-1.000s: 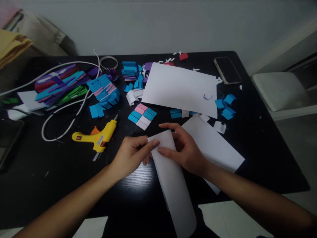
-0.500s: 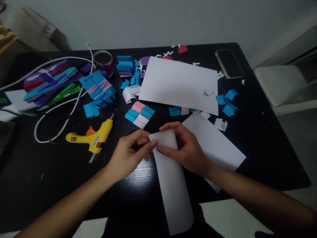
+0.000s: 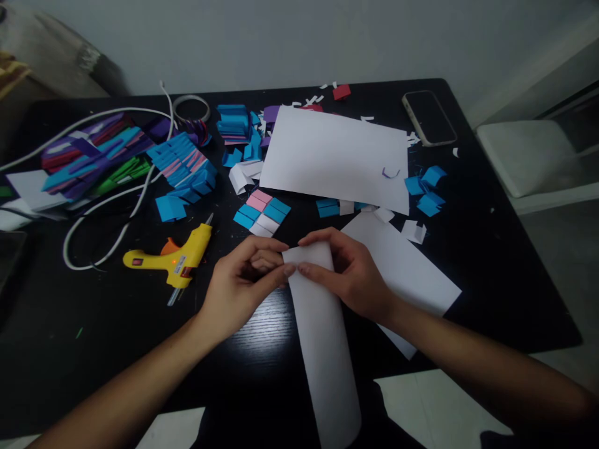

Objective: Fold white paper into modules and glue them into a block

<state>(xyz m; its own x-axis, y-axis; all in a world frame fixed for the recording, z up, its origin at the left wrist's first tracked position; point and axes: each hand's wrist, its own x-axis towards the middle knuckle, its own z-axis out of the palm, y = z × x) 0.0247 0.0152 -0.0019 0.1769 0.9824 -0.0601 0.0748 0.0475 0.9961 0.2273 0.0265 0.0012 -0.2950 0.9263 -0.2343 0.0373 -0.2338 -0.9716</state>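
A sheet of white paper [image 3: 322, 349], folded over lengthwise with a rounded right side, hangs from both hands past the table's near edge. My left hand [image 3: 246, 274] pinches its top left corner between thumb and fingers. My right hand [image 3: 349, 268] grips the top edge from the right, thumb in front and fingers behind. Both thumb tips nearly meet on the paper. Just beyond the hands lies a small square [image 3: 262, 213] of blue, pink and white folded pieces. Another white sheet [image 3: 402, 274] lies partly under my right forearm.
A yellow glue gun [image 3: 187, 255] lies left of my hands, beside a looped white cable [image 3: 70, 243]. Bundled coloured paper strips [image 3: 93, 153] and stacked blue pieces [image 3: 182, 162] sit at the left. A large white sheet [image 3: 337, 156] covers scraps at the back; a phone [image 3: 429, 117] lies back right.
My left fingers have come up to the paper's top left corner, and both thumbs have drawn slightly closer. The paper stays held; the view has shifted slightly.
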